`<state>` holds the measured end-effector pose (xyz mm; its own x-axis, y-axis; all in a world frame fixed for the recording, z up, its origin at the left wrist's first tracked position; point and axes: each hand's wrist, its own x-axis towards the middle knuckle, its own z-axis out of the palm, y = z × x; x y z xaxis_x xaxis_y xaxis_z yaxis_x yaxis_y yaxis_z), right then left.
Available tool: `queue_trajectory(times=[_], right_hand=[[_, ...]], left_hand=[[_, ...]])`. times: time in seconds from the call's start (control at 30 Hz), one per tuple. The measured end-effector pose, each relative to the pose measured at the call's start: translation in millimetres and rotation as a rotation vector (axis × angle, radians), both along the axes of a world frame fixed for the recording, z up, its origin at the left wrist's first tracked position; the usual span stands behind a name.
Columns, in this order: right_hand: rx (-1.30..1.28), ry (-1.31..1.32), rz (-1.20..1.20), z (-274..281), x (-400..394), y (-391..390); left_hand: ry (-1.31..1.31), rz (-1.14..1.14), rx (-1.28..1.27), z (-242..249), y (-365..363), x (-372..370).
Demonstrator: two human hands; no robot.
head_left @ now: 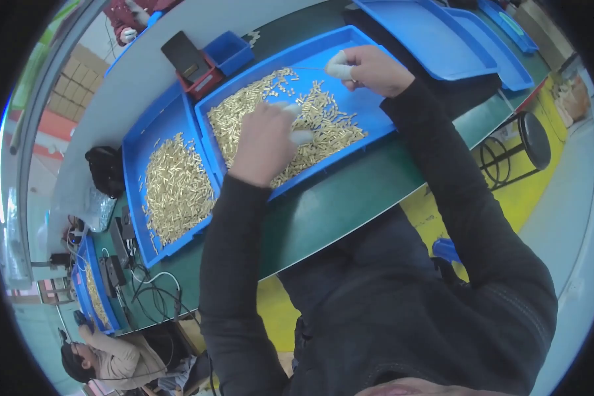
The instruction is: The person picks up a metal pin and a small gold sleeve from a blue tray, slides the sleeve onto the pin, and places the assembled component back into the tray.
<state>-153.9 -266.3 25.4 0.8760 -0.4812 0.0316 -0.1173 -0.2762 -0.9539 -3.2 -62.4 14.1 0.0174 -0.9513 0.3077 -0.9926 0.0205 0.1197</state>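
Note:
My left hand (267,142), white covers on its fingertips, is over the heap of small brass-coloured cylindrical pieces (327,125) in a blue tray (369,109). Its thumb and forefinger are apart, and I see nothing between them. Above the tray's far right part, my right hand (369,69) is closed in a pinch, its fingertips also covered in white. A thin rod (308,68) reaches leftward from that pinch, over the far side of the heap. Whether a piece sits on the rod is too small to tell.
Beside it on the left, a second blue tray (133,175) holds more brass pieces. A small blue bin (228,53) and a red bin (201,86) with a dark object stand behind. Flat blue trays (429,39) lie right. Cables (155,290) and a seated person (112,356) are left.

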Motion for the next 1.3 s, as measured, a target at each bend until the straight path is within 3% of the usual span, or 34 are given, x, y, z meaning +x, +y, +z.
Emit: queue_trajectory(times=[0.1,0.2,0.4,0.53,0.63,0.7,0.8,0.9,1.03,1.3], right_hand=[[-0.007,0.001,0.019,4.8,-4.0,5.0],[-0.002,-0.014,-0.002,4.7,-6.5,-0.3],[-0.059,0.052,-0.006,7.2,-9.6,3.7],[-0.027,0.038,0.013,3.9,-6.8,13.8],[-0.062,0.040,0.030,5.7,-7.4,23.0],[-0.115,0.060,0.044,4.8,-5.2,27.5],[-0.141,0.068,0.078,7.3,0.1,44.0],[-0.098,0.088,0.137,2.9,7.3,57.5],[-0.112,0.002,0.152,1.1,12.1,72.0],[-0.096,-0.056,0.168,0.2,11.8,71.3]], left_hand=[[-0.270,0.130,0.140,-13.1,-45.3,-8.8],[-0.232,0.175,0.307,-11.7,-62.6,-15.8],[-0.349,0.106,0.238,-12.5,-15.8,-11.2],[-0.249,0.160,0.251,-16.5,22.7,7.3],[-0.022,0.181,0.049,-29.1,41.7,18.7],[0.523,0.273,-0.153,-20.1,54.8,10.7],[0.978,0.460,-0.256,0.9,63.3,1.8],[1.427,0.286,-0.376,-18.9,65.4,14.1],[1.512,0.226,-0.389,-18.3,66.9,13.9],[1.295,0.284,-0.217,-15.9,70.0,12.0]])
